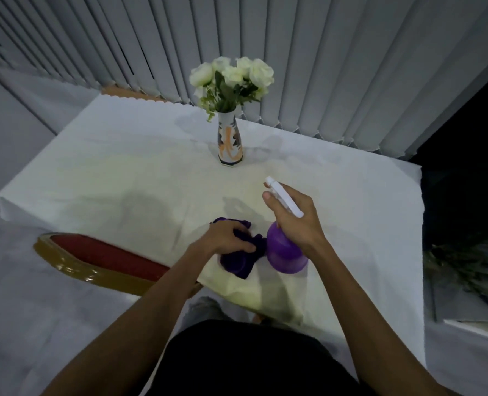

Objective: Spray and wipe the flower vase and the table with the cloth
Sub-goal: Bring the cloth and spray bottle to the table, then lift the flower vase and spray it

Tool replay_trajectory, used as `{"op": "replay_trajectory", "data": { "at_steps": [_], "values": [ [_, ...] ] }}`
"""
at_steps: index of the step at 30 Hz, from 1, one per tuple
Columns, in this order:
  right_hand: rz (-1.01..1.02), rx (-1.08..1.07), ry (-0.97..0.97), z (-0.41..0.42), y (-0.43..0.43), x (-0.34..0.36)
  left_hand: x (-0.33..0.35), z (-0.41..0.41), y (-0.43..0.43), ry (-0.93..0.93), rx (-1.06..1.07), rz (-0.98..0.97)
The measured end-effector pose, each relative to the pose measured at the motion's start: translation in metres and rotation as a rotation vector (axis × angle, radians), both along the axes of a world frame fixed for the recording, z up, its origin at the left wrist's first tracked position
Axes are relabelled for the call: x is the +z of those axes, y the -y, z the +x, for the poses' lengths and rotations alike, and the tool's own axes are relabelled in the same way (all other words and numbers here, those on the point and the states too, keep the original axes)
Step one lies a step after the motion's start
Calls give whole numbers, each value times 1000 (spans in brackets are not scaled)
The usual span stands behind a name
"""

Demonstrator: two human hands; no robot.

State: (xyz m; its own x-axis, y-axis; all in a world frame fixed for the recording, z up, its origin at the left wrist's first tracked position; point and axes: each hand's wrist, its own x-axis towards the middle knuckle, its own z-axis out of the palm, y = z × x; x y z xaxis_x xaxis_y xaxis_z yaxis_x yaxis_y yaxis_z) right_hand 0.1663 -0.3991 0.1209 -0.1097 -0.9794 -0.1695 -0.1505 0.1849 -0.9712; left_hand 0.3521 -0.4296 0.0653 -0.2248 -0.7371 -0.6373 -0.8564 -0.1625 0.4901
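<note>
A tall white vase (230, 142) with orange and dark markings stands upright toward the far side of the table (123, 167), holding white roses (233, 72). The table is draped in a white cloth. My right hand (297, 215) grips a purple spray bottle (285, 252) with a white trigger head, nozzle aimed toward the vase, held a little above the near part of the table. My left hand (228, 235) is closed on a dark purple cloth (243, 258) that rests bunched on the tabletop just left of the bottle.
A chair with a red seat and gold frame (103, 261) is tucked at the table's near left edge. Grey vertical blinds (294, 52) hang behind the table. A dark opening and some foliage (465, 252) lie to the right.
</note>
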Motion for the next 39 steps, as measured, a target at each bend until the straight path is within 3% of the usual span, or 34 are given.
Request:
{"op": "replay_trajectory", "data": {
  "at_steps": [10, 13, 18, 25, 30, 39],
  "values": [
    [-85, -43, -83, 9, 62, 10, 71, 24, 120, -192, 449, -468],
    [-116, -75, -103, 16, 74, 11, 71, 22, 157, -238, 516, -511],
    [-103, -91, -144, 22, 92, 15, 63, 17, 205, -261, 530, -466],
    [-40, 3, -216, 18, 110, 17, 59, 21, 244, -447, 490, -429],
    [-26, -14, -212, 13, 120, 23, 60, 16, 248, -433, 456, -446],
    [-24, 7, -185, -1, 134, 57, 135, 24, 247, -566, 300, -467]
  ]
}}
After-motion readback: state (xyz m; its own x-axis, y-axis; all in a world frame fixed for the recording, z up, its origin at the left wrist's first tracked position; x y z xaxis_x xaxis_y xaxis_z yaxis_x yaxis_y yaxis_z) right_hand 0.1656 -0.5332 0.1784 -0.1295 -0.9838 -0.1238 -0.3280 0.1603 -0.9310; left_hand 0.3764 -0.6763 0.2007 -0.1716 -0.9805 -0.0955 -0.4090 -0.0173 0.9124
